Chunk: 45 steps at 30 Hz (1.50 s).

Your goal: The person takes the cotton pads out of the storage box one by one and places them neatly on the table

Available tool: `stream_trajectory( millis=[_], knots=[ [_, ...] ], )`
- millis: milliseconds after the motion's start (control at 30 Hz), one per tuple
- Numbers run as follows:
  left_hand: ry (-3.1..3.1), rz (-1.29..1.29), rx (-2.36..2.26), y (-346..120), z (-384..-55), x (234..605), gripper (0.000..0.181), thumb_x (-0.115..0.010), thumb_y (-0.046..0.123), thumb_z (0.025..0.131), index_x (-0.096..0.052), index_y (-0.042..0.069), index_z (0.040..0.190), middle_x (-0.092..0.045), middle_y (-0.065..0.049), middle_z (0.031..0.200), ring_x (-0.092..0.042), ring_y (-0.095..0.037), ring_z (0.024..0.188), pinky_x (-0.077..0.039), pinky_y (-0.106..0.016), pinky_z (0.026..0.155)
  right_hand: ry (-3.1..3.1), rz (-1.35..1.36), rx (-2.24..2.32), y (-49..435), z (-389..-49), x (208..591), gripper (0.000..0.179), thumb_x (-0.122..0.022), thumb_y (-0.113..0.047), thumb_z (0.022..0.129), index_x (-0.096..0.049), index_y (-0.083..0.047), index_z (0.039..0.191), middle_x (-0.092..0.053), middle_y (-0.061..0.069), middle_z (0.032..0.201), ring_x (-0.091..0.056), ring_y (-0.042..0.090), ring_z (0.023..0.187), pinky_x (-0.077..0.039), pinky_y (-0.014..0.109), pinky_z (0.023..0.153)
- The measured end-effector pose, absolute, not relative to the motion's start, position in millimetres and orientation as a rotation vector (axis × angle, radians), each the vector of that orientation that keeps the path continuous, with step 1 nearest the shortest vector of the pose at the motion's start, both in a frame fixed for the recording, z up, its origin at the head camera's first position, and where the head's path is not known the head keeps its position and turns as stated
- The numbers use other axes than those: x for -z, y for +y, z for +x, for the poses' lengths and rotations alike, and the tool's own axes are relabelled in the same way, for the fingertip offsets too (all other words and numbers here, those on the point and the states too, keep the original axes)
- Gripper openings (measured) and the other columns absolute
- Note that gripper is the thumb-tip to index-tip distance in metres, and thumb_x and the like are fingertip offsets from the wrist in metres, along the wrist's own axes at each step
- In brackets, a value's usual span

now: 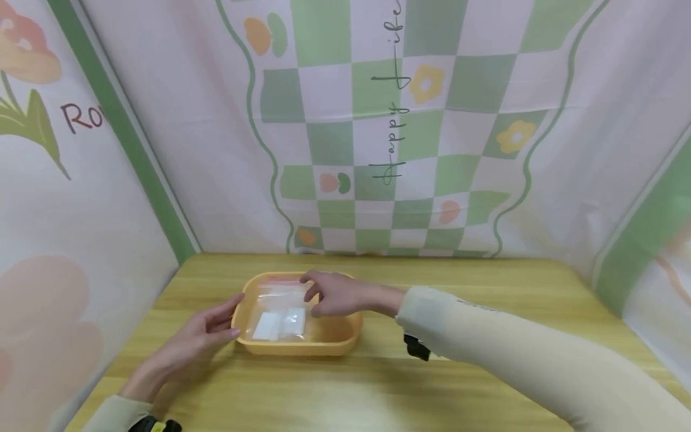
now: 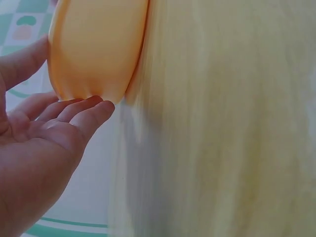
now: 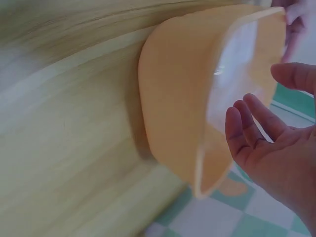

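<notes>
Orange tray (image 1: pixel 302 348) on the table (image 1: pixel 432 390), gripped at the left end by the left hand (image 1: pixel 197 339), half spread; clear bag (image 1: pixel 283 302) inside, under the right hand (image 1: pixel 340 294), with empty fingers loosely parted.

A wood-grain table (image 1: pixel 388 384) stands before a white cloth backdrop (image 1: pixel 378 138) printed with green checks (image 1: pixel 324 30) and yellow flowers (image 1: pixel 516 137)
</notes>
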State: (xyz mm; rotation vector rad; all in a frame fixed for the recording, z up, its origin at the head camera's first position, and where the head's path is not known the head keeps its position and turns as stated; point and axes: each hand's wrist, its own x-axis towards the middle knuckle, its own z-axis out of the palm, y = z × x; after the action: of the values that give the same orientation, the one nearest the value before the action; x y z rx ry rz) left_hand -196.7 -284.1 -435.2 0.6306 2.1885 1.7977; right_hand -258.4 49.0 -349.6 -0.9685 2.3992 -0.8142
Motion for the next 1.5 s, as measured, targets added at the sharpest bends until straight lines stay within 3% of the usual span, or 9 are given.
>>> stream_trajectory(
  millis=[167, 467, 667, 1067, 1267, 1500],
  knots=[
    [2.154, 0.609, -1.822, -283, -197, 436, 0.078, -0.065, 0.002, 0.102, -0.018, -0.010, 0.162, -0.017, -0.034, 0.165, -0.035, -0.052, 0.143, -0.046, -0.024, 0.108, 2.393, -0.933, 0.793, 38, -268, 363, 0.072, -0.068, -0.006, 0.089, -0.040, 0.003, 0.155, -0.071, 0.011, 0.132, -0.068, 0.024, 0.115, -0.056, 0.029, 0.091],
    [2.136, 0.602, -1.845, -285, -197, 438, 0.078, -0.066, 0.002, 0.102, -0.018, -0.010, 0.162, -0.017, -0.033, 0.165, -0.035, -0.052, 0.142, -0.046, -0.024, 0.108, 2.260, -0.870, 0.961, 37, -272, 374, 0.075, -0.061, 0.005, 0.089, -0.032, 0.009, 0.158, -0.067, 0.025, 0.132, -0.062, 0.034, 0.130, -0.059, 0.030, 0.094],
    [2.148, 0.602, -1.842, -286, -197, 438, 0.077, -0.065, 0.001, 0.102, -0.018, -0.010, 0.162, -0.017, -0.032, 0.166, -0.036, -0.051, 0.142, -0.047, -0.024, 0.108, 2.197, -0.838, 1.027, 35, -277, 382, 0.080, -0.059, 0.006, 0.087, -0.029, 0.007, 0.161, -0.067, 0.025, 0.132, -0.062, 0.034, 0.129, -0.059, 0.032, 0.095],
    [2.134, 0.577, -1.840, -285, -196, 435, 0.079, -0.066, 0.003, 0.102, -0.018, -0.009, 0.163, -0.014, -0.032, 0.167, -0.032, -0.055, 0.144, -0.046, -0.023, 0.108, 2.296, -0.873, 1.028, 33, -281, 383, 0.067, -0.060, 0.004, 0.087, -0.047, 0.007, 0.152, -0.074, 0.017, 0.119, -0.070, 0.019, 0.106, -0.058, 0.024, 0.085],
    [2.136, 0.573, -1.833, -286, -197, 437, 0.077, -0.065, 0.001, 0.102, -0.018, -0.008, 0.163, -0.016, -0.032, 0.166, -0.034, -0.054, 0.143, -0.047, -0.023, 0.107, 2.233, -0.819, 1.087, 30, -281, 386, 0.069, -0.059, 0.009, 0.086, -0.043, 0.010, 0.153, -0.073, 0.020, 0.119, -0.069, 0.020, 0.109, -0.058, 0.024, 0.085],
    [2.132, 0.574, -1.828, -286, -196, 433, 0.077, -0.065, 0.002, 0.102, -0.018, -0.009, 0.163, -0.012, -0.032, 0.167, -0.035, -0.054, 0.143, -0.048, -0.024, 0.106, 2.228, -0.764, 1.110, 28, -279, 386, 0.074, -0.063, 0.008, 0.085, -0.042, 0.008, 0.155, -0.073, 0.017, 0.122, -0.068, 0.025, 0.117, -0.059, 0.028, 0.094]
  ],
)
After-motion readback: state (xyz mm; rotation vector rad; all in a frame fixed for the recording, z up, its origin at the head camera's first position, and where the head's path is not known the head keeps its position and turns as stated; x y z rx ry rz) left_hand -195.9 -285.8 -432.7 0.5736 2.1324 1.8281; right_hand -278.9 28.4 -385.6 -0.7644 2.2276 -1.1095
